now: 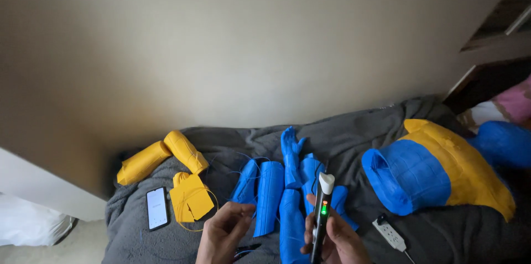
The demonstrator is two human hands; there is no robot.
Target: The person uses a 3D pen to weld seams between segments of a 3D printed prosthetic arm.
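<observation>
Far left on the grey blanket (354, 131) lie two yellow printed tubes (163, 156), set end to end in a shallow angle against the wall; just below them sits a flat yellow piece (191, 197) with a loop of thin yellow filament (200, 225) trailing round its lower edge; beside that, to its left, a dark phone (157, 208) lies face up with its screen lit.

The person's left hand (224, 233) comes next, palm turned up, fingers loosely curled and half open; it grips nothing I can make out, though a small dark tool lies just under it.

Beyond the fingertips stands a cluster of blue printed parts (271, 197), curved shells lying side by side, with a blue printed hand (290, 145) reaching up toward the wall; fine blue strands drape across them.

The right hand (337, 239) is closed round a black 3D pen (321, 214), held nearly upright over the blue parts; its pale tip points upward and a green light glows on the barrel.

Right again, a white power strip (390, 232) rests on the blanket; past it lies a large blue and yellow torso shell (437, 173), with another blue piece (503, 142) at the far edge.
</observation>
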